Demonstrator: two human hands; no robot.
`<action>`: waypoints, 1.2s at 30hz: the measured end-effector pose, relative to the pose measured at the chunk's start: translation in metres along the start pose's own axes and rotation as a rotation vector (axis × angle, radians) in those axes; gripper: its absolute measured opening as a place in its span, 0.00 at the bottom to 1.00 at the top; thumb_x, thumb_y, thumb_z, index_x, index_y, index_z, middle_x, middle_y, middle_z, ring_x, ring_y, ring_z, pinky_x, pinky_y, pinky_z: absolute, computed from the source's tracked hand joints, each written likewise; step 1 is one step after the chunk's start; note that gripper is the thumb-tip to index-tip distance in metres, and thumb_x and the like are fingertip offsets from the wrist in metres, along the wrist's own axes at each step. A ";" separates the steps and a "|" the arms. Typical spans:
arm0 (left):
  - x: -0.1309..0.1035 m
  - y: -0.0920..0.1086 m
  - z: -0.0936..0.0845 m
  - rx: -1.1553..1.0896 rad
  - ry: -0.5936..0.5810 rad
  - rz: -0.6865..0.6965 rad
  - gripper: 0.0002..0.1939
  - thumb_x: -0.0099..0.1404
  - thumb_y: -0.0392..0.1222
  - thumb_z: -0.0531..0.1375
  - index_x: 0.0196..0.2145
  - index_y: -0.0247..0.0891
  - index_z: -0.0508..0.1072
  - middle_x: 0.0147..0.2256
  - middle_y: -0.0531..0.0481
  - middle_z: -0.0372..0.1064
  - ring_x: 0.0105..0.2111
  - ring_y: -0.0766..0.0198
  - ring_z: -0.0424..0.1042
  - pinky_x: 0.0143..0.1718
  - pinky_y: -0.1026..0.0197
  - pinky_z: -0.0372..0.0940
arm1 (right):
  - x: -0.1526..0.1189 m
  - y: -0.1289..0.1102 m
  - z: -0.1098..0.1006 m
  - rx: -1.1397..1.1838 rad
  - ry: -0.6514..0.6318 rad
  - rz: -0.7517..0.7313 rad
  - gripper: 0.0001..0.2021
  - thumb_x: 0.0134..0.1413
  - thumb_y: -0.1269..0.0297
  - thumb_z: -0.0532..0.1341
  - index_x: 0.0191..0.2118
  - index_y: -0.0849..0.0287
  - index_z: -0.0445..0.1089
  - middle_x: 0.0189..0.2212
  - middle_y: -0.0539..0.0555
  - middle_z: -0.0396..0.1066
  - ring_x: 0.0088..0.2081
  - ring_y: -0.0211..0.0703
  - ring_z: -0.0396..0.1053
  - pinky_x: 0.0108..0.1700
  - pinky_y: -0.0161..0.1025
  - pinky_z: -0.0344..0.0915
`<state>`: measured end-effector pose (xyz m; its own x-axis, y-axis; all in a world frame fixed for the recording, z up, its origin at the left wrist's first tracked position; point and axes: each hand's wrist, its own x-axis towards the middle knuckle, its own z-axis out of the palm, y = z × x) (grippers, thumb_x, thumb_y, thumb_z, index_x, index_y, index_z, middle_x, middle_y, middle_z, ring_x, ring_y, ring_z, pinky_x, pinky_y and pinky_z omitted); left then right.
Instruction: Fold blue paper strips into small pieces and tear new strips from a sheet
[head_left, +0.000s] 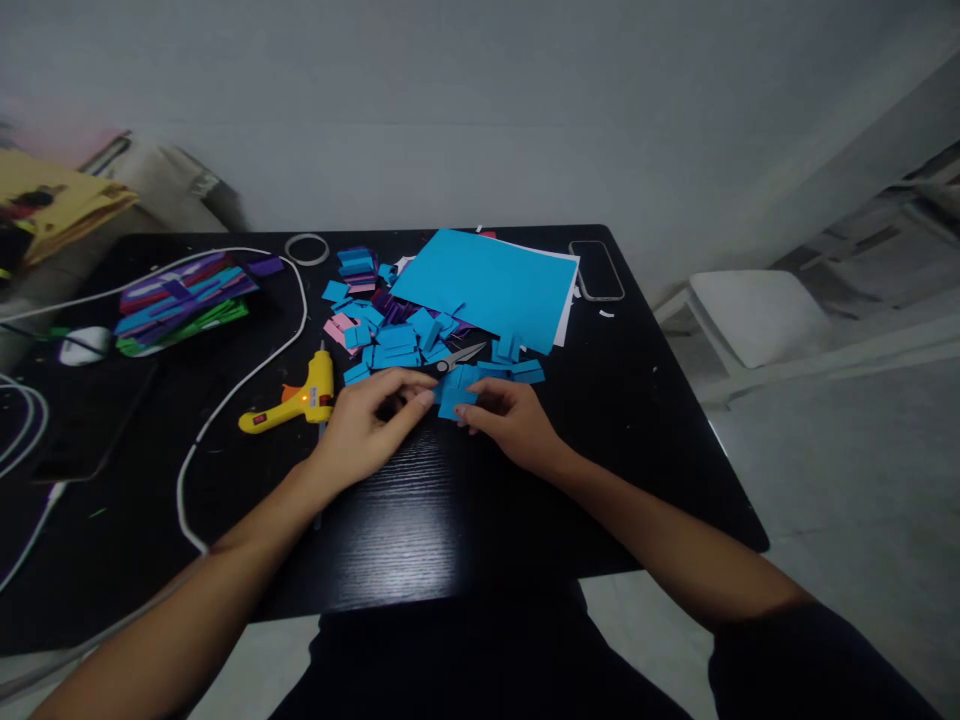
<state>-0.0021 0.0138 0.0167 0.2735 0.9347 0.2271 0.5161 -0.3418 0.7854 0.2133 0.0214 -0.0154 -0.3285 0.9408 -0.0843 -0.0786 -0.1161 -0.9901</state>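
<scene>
A small blue paper piece [454, 396] lies between my two hands at the middle of the table. My left hand [375, 420] is closed at its left edge, thumb and fingertips pinching it. At its right side my right hand [514, 420] pinches the same piece between thumb and fingers. Just beyond it lie scissors [463, 356] with grey blades, their handles partly hidden. Many blue folded paper pieces [395, 345] are heaped behind my hands, with some pink and purple ones among them. A large blue sheet [487, 285] rests on white paper behind the heap.
On the black table [420, 530], a yellow glue gun [300, 396] lies left of my left hand. A white cable [247, 375] curves past it. Further left are a coloured paper bundle [184, 300] and a tape ring [307, 249]. A phone [596, 270] lies back right, near a white stool [757, 315].
</scene>
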 end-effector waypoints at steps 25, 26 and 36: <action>-0.001 0.000 0.003 -0.007 -0.201 -0.039 0.20 0.72 0.51 0.60 0.25 0.38 0.71 0.22 0.55 0.67 0.24 0.67 0.66 0.26 0.65 0.58 | 0.001 -0.002 0.001 -0.014 -0.026 0.018 0.14 0.50 0.53 0.73 0.31 0.57 0.75 0.28 0.49 0.76 0.30 0.39 0.75 0.33 0.38 0.75; -0.001 0.001 0.002 0.002 -0.230 -0.029 0.20 0.72 0.51 0.59 0.25 0.38 0.71 0.22 0.55 0.67 0.23 0.67 0.66 0.26 0.65 0.58 | 0.002 -0.001 0.001 0.006 -0.018 0.014 0.13 0.50 0.53 0.74 0.32 0.57 0.74 0.29 0.48 0.76 0.30 0.38 0.75 0.34 0.38 0.76; 0.002 -0.015 -0.084 0.462 -0.234 -0.120 0.13 0.66 0.46 0.58 0.46 0.42 0.76 0.41 0.45 0.78 0.35 0.52 0.77 0.38 0.53 0.70 | 0.006 0.004 -0.005 0.134 -0.030 0.013 0.11 0.58 0.58 0.69 0.45 0.54 0.77 0.37 0.52 0.76 0.38 0.42 0.76 0.36 0.41 0.80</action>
<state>-0.0776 0.0289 0.0532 0.3372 0.9411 -0.0243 0.8440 -0.2907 0.4508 0.2151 0.0285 -0.0202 -0.3582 0.9291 -0.0918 -0.1982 -0.1718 -0.9650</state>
